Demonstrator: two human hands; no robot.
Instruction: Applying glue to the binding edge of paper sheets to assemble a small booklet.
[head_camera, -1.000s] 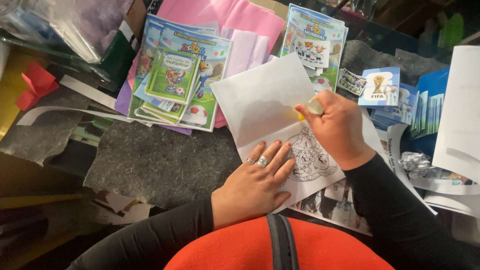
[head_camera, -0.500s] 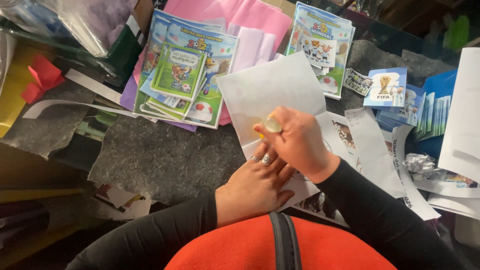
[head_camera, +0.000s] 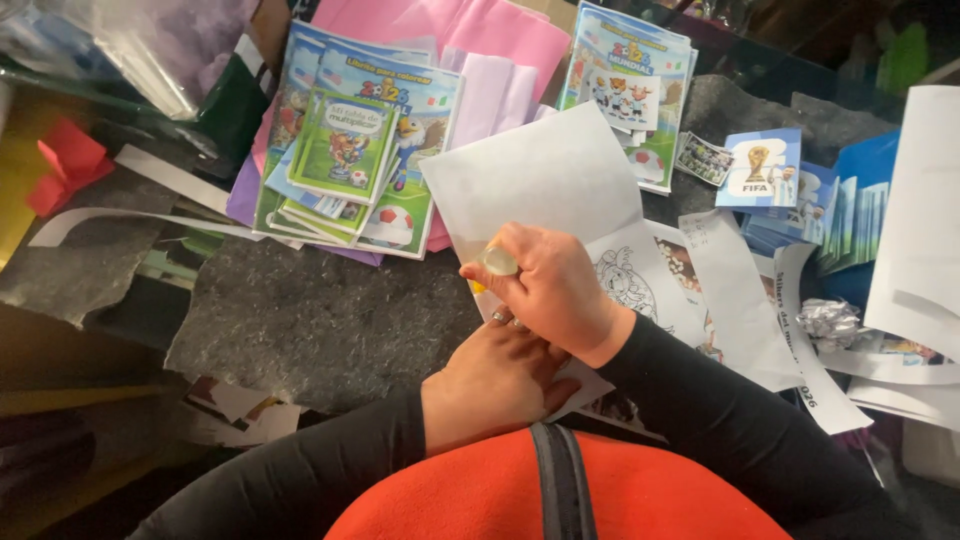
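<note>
Cluttered table, booklets stacked at its far edge.
My right hand (head_camera: 550, 290) pinches a glue stick (head_camera: 497, 262) over the coloring sheet (head_camera: 560, 200); my left hand (head_camera: 495, 375) lies flat just nearer, pinning it.

Even, soft light from above; dim corners, slight blur, perhaps motion, on edges.

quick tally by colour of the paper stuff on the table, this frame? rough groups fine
Pink tissue sheets, top centre: 1 bunch
Red folded paper, left: 1
Green-covered booklets, stacked: 1 pile, exact count unclear
Blue sticker card, right: 1
White sheet with line drawing, under the right hand and left hand: 1
Silver foil wad: 1
Total: 6 groups
</note>
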